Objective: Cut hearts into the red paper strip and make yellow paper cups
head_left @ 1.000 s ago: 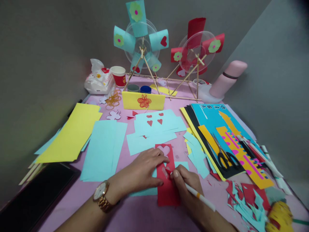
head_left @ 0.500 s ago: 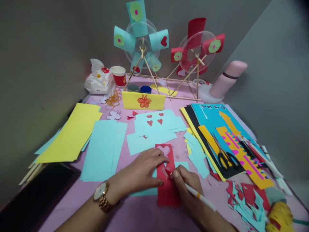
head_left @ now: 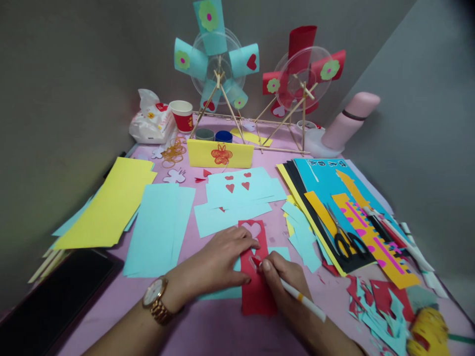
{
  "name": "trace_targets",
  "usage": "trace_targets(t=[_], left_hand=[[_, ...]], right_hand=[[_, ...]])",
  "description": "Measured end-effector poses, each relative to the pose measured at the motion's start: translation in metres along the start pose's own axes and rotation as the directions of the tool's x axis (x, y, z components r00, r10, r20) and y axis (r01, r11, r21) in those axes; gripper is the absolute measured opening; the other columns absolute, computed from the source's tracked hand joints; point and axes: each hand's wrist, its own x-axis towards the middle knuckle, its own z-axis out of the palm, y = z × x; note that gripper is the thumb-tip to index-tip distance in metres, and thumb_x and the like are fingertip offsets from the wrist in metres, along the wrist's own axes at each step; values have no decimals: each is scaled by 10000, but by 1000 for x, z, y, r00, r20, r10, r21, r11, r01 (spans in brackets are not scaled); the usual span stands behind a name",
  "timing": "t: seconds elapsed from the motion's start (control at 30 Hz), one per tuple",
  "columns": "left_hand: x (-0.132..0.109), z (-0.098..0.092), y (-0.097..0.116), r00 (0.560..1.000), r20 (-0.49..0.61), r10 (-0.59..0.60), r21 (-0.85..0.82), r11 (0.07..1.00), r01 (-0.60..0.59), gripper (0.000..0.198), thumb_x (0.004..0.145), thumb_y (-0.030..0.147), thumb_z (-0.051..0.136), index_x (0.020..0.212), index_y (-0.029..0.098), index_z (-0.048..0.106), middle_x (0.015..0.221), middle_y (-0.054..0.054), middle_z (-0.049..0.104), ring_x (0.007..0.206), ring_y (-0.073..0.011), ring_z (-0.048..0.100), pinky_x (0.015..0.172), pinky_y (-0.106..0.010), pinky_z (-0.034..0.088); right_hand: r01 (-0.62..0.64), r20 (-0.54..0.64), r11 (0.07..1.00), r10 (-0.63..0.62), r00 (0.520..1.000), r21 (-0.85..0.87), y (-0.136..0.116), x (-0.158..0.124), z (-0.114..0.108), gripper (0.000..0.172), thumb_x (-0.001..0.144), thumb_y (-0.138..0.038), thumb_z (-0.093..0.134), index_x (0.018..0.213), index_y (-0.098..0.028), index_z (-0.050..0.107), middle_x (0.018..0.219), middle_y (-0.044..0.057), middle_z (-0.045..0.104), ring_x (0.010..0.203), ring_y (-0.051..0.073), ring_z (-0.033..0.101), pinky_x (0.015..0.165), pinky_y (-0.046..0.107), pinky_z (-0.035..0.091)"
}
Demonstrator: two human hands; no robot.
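Observation:
A red paper strip (head_left: 256, 296) lies upright before me, with a pale pink heart (head_left: 252, 229) at its top end and small whitish marks below it. My left hand (head_left: 227, 254) rests on the strip's left side, thumb and fingers apart, pressing it down. My right hand (head_left: 284, 279) is closed around a white marker (head_left: 306, 304) with an orange band and a red tip. That tip meets the strip among the whitish marks, partly hidden by my fingers. Light blue paper (head_left: 222, 294) shows from beneath my left hand. A gold watch (head_left: 158, 300) is on my left wrist.
Light blue sheets (head_left: 159, 227) and a yellow sheet (head_left: 111, 202) lie left, near a black tablet-like device (head_left: 55, 301). Black-handled scissors (head_left: 345, 240) rest on papers at right, beside paper scraps (head_left: 386, 311). Two paper-bladed wheels (head_left: 218, 64) on stick frames and a pink bottle (head_left: 352, 121) stand behind.
The marker's back end has swung slightly left, with my right hand shifting a little on the strip. My left hand stays in place.

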Motion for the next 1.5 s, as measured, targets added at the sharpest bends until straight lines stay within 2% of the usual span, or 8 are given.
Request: trace_targets(t=[0.47, 0.8, 1.17, 1.5], left_hand=[[0, 0, -1, 1000, 9, 1, 5, 1000, -1, 513, 694, 146, 735, 1162, 242, 549, 1077, -25, 543, 1039, -224, 494, 938, -367, 377], [0, 1, -2, 1000, 0, 6, -3, 1000, -6, 511, 693, 155, 737, 1161, 243, 555, 1086, -23, 544, 1051, -227, 494, 955, -368, 371], [0, 1, -1, 1000, 10, -9, -9, 1000, 9, 521, 689, 169, 743, 1171, 241, 558, 1091, -30, 547, 1056, -229, 491, 955, -375, 372], [0, 1, -3, 1000, -2, 10, -5, 1000, -10, 490, 707, 182, 729, 1160, 251, 555, 1071, -30, 552, 1034, -232, 502, 930, -381, 390]], right_hand=[[-41, 20, 999, 41, 999, 2, -1, -1, 0, 379, 953, -346, 317, 651, -209, 501, 534, -20, 519, 473, 133, 492, 478, 238, 331], [-49, -8, 995, 50, 999, 83, -1, -1, -1, 372, 946, -349, 346, 634, -211, 492, 521, -41, 468, 454, 120, 440, 460, 228, 312], [38, -3, 999, -37, 999, 39, -3, 2, -1, 330, 952, -318, 361, 665, -208, 482, 541, -49, 471, 474, 113, 454, 462, 216, 308], [58, 11, 998, -58, 998, 3, -1, 2, 0, 345, 952, -323, 358, 671, -199, 513, 529, -41, 481, 465, 116, 467, 451, 216, 312]])
